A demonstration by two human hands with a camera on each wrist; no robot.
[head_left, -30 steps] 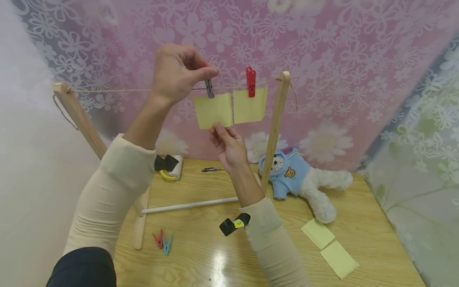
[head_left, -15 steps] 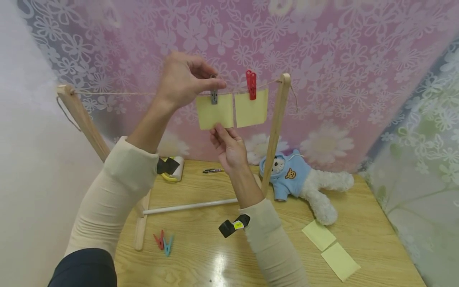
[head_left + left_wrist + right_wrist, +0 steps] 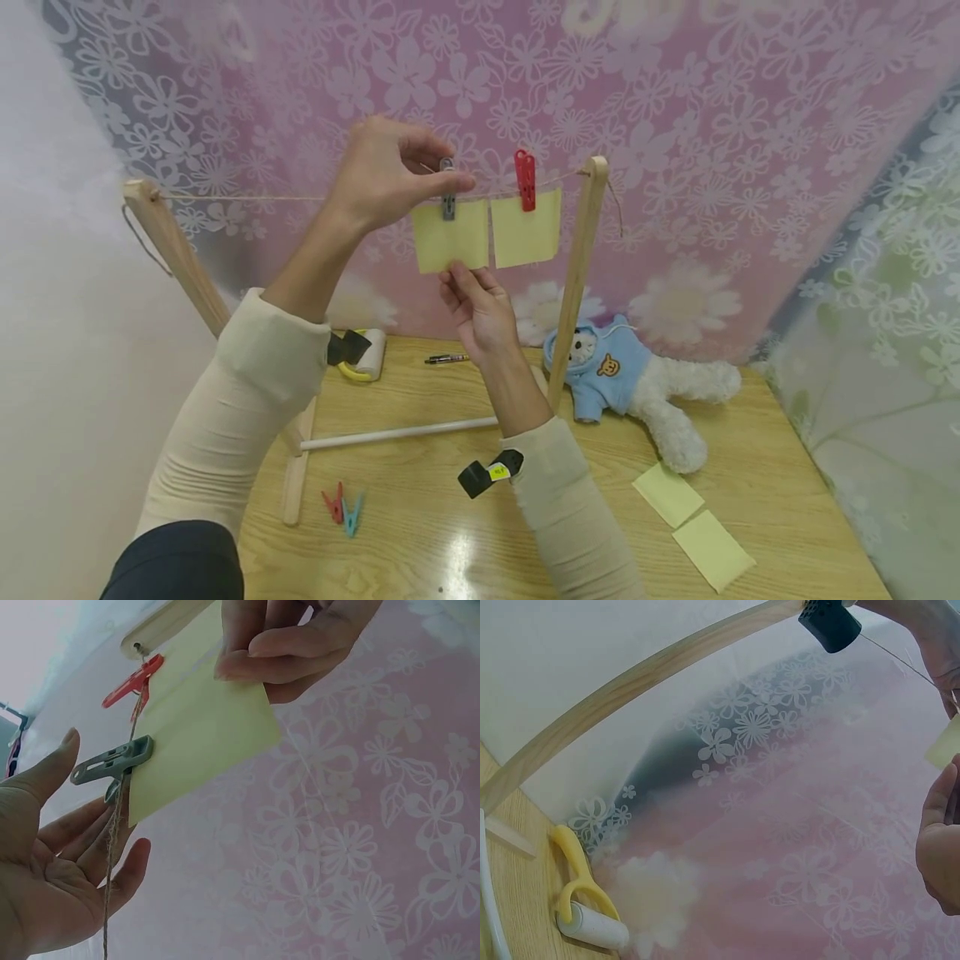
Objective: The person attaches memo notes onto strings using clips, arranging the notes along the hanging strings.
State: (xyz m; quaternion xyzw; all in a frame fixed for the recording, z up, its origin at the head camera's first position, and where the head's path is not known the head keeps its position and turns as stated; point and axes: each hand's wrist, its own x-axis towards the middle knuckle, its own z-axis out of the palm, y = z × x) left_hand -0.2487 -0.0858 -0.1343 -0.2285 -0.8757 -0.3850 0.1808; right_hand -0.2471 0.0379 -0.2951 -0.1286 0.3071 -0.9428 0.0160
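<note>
A grey clothespin (image 3: 448, 206) sits on the top edge of a yellow sticky note (image 3: 451, 236) at the string (image 3: 240, 198). Around its upper end is my left hand (image 3: 386, 175); in the left wrist view the thumb stands apart from the clothespin's handles, and the fingers are spread behind the string. My right hand (image 3: 483, 312) pinches the note's lower edge between thumb and fingers. Just to the right, a red clothespin (image 3: 526, 180) holds a second yellow sticky note (image 3: 527, 229) on the same string. In the right wrist view the right hand shows only at the right edge.
Wooden posts (image 3: 576, 275) and a white rod (image 3: 405, 433) form the frame. On the table (image 3: 405, 533) lie a red clothespin (image 3: 333, 502), a blue clothespin (image 3: 352, 515), two sticky notes (image 3: 712, 550), a pen (image 3: 447, 359), a lint roller (image 3: 592, 926) and a plush toy (image 3: 615, 367).
My left hand and the grey clothespin have moved slightly right and down. The clothespin's upper end, hidden by my fingers before, now shows between them. My right hand keeps its pinch on the note.
</note>
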